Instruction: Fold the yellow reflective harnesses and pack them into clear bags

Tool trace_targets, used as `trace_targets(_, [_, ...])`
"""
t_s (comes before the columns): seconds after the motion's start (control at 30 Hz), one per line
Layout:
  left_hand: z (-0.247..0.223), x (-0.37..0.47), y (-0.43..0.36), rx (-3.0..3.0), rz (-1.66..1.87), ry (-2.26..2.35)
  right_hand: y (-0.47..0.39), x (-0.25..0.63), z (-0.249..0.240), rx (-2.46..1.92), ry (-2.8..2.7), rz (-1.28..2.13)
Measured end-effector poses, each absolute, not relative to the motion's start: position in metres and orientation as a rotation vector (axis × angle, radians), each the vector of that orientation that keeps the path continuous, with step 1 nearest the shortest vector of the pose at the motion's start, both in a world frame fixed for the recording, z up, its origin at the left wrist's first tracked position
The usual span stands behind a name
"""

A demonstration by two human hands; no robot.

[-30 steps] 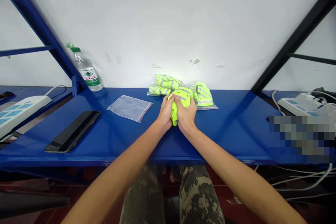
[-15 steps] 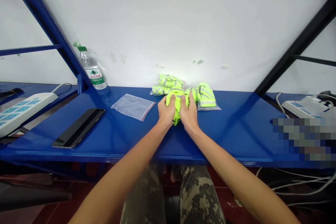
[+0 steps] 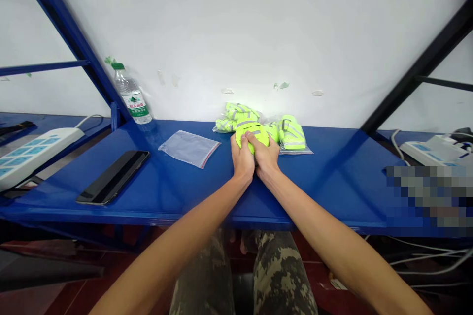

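A folded neon-yellow reflective vest with grey stripes is squeezed between both hands above the blue table. My left hand wraps its left side, thumb on top. My right hand grips the right side, its thumb crossing toward the left one. The vest's underside is hidden by the palms. Just behind it lie similar yellow vests in clear bags, one bagged vest at the left and another bagged vest at the right. A flat clear zip bag with a red seal line rests left of my hands.
A black phone lies at the table's left, with a water bottle against the wall behind it. Power strips stand on the neighbouring surfaces. Blue and black frame posts slant up at both sides. A blurred patch covers the right corner.
My hands have closed in toward each other around the vest, and it looks more compact. The right thumb now crosses over toward the left. The camera view has shifted slightly.
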State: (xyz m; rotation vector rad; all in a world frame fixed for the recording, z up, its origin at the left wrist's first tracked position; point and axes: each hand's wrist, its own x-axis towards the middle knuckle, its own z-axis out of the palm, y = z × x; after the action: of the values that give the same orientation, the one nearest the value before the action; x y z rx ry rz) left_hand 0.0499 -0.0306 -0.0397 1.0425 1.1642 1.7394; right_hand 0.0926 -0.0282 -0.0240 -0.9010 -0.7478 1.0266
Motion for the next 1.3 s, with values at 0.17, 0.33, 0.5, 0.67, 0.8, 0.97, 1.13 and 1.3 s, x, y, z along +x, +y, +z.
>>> trace_targets(0.17, [-0.04,0.044,-0.031,1.178,1.688,1.2,-0.024,0.099,-0.019,-0.926,-0.81,0.9])
trace_targets(0.33, [-0.022,0.011,-0.037,1.674,1.615,1.599,-0.017,0.113,-0.018,-0.935,-0.769,0.954])
trace_targets(0.5, [-0.005,-0.056,-0.025,1.995,1.2,2.012,-0.018,0.117,-0.019,-0.966,-0.803,1.13])
trace_targets(0.67, [-0.019,-0.081,-0.008,1.856,1.0,1.88,-0.022,0.117,-0.017,-0.98,-0.828,1.238])
trace_targets(0.8, [-0.027,-0.072,-0.005,1.761,1.192,1.671,-0.028,0.12,-0.017,-1.016,-0.898,1.341])
trace_targets(0.97, [-0.021,-0.059,-0.009,1.569,1.253,1.347,-0.035,0.13,-0.016,-1.047,-1.088,1.533])
trace_targets(1.13, [-0.01,-0.051,-0.018,1.33,1.222,1.131,-0.037,0.146,-0.014,-1.037,-1.189,1.625])
trace_targets(1.3, [-0.007,-0.045,-0.024,1.325,1.168,1.062,-0.041,0.155,-0.013,-0.962,-1.305,1.639])
